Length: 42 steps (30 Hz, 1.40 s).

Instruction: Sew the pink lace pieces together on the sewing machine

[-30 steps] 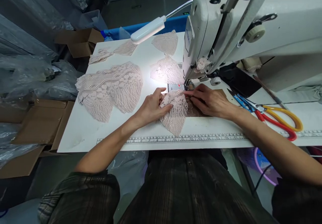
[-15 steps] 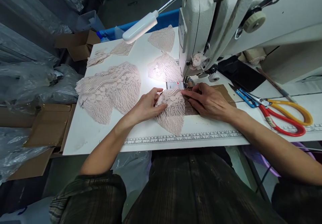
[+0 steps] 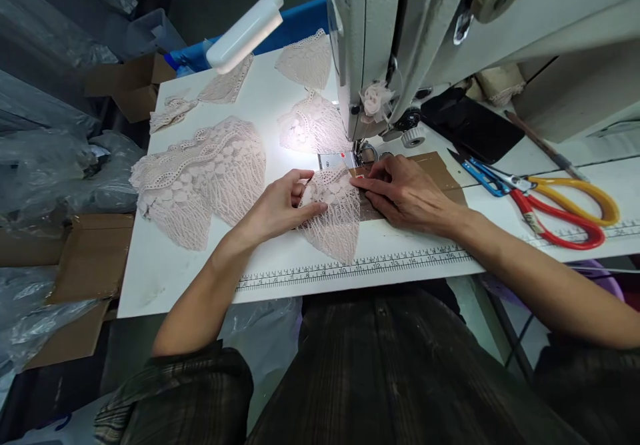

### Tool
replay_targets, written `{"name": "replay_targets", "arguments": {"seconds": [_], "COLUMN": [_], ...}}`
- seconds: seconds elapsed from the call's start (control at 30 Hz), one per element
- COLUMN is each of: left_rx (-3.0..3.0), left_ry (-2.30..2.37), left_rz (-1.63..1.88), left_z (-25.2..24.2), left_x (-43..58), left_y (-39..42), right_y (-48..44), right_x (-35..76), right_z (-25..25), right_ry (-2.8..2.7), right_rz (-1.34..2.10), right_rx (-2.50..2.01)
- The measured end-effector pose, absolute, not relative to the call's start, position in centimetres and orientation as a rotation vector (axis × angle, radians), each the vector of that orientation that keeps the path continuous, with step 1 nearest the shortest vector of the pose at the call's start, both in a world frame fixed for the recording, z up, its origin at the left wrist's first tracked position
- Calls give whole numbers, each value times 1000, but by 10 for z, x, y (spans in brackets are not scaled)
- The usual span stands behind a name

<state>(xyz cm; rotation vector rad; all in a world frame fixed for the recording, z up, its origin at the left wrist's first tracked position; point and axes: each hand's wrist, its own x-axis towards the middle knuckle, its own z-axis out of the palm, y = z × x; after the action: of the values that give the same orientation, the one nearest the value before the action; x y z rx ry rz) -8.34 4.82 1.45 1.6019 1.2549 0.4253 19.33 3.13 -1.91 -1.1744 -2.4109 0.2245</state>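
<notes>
A pale pink lace piece, pointed at its lower end, lies on the sewing table just in front of the needle plate. My left hand grips its left edge, thumb on top and fingers partly hidden at the cloth's edge. At the upper right corner, my right hand pinches the lace between thumb and forefinger, its other fingers curled over a brown sheet. The sewing machine's presser foot stands right behind the lace. A second lace piece lies beyond the plate, under bright light.
Larger lace pieces spread on the left, with more lace at the back. A white lamp hangs over them. Scissors, blue-handled snips and a black phone-like slab lie to the right. A printed ruler runs along the front edge.
The whole view has shifted slightly, so the machine and table sit further left and higher. Both hands keep their hold on the lace, which has turned only a little.
</notes>
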Motion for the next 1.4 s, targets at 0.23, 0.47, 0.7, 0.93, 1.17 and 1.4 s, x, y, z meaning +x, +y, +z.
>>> {"name": "replay_targets", "arguments": {"seconds": [0.23, 0.47, 0.7, 0.93, 1.17, 1.4], "left_rx": [1635, 1643, 1656, 1789, 2560, 3131], "left_ry": [1283, 1292, 1308, 1377, 1504, 896], "left_rz": [427, 409, 379, 333, 662, 264], "left_z": [16, 19, 21, 31, 28, 16], "left_x": [-81, -81, -81, -83, -76, -38], "left_y": [47, 45, 44, 41, 46, 51], "right_y": [34, 29, 28, 27, 28, 27], "right_x": [203, 204, 203, 202, 202, 200], "right_z": [-16, -11, -9, -11, -12, -12], "right_ry": [-2398, -2499, -2538, -2547, -2517, -2550], "right_rz": [356, 266, 207, 170, 134, 65], "right_rx": [-1027, -984, -1000, -985, -951, -970]}}
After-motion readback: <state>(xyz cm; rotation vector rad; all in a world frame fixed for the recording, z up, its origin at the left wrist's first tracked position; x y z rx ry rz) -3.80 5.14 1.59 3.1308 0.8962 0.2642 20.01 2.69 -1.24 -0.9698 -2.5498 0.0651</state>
